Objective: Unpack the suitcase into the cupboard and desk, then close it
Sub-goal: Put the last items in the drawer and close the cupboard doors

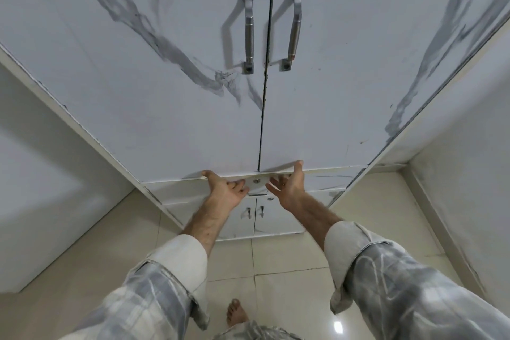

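The tall cupboard has two white marble-patterned doors, the left door [154, 107] and the right door [345, 96], both closed, each with a metal handle [248, 27] near the middle seam. My left hand [225, 189] is at the bottom edge of the left door, thumb touching that edge and fingers loosely spread below it. My right hand [288, 188] mirrors it under the right door, thumb up against the door's lower corner. Neither hand holds anything. The suitcase and the desk are out of sight.
A small metal lock plate [257, 181] sits between my hands, on the panel under the doors. Lower down are two small cupboard doors [255, 215], also closed. White walls flank the cupboard, the floor [289, 284] is beige tile, and my bare foot [236, 312] stands on it.
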